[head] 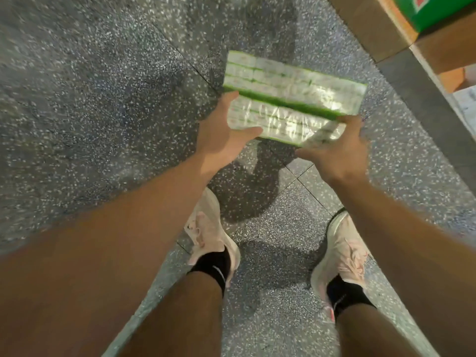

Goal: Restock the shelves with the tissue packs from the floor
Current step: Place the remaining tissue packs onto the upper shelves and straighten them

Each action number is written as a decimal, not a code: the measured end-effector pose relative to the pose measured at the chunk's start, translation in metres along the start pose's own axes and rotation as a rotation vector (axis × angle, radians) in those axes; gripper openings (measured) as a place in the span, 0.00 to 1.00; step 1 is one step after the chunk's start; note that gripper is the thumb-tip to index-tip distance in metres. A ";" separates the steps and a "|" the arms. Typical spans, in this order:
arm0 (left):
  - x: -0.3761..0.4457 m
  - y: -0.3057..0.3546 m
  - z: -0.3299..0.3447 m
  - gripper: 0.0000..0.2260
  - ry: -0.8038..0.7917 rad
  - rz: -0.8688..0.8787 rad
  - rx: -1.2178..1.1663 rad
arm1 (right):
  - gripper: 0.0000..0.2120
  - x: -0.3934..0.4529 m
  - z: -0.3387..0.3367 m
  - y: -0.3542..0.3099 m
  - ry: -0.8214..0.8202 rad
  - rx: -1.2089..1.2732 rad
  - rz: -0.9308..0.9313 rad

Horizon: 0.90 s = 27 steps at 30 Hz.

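Tissue pack (293,96) blurred, print unreadable, above the floor (90,104). Left hand (221,140) grips its near-left corner, right hand (334,155) its near-right end. Shelf (381,29), green box (432,11) cut off beyond-right of the pack.

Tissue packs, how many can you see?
2. The nearer green-and-white plastic-wrapped tissue pack is gripped by the left hand and right hand. The second lies just beyond it, touching. Others may sit outside view.
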<state>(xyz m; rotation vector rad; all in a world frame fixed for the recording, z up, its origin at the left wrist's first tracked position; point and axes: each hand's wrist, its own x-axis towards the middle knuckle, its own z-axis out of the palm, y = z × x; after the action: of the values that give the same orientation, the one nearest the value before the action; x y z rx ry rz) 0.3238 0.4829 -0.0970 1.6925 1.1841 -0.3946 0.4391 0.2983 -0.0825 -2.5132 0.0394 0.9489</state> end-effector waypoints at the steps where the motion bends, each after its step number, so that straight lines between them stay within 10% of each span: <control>1: -0.004 0.002 -0.004 0.36 0.035 0.007 -0.002 | 0.44 -0.008 0.000 -0.005 0.010 -0.022 -0.007; 14: -0.263 0.156 -0.290 0.49 0.626 0.056 0.103 | 0.30 -0.256 -0.173 -0.277 0.109 -0.043 -0.556; 27: -0.804 0.228 -0.458 0.38 1.599 -0.082 -0.104 | 0.28 -0.663 -0.388 -0.465 -0.057 0.184 -1.638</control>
<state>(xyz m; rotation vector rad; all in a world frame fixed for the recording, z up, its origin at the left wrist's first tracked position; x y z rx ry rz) 0.0213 0.4478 0.8060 1.7399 2.2591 1.2144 0.2588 0.4667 0.7807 -1.4682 -1.5438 0.2225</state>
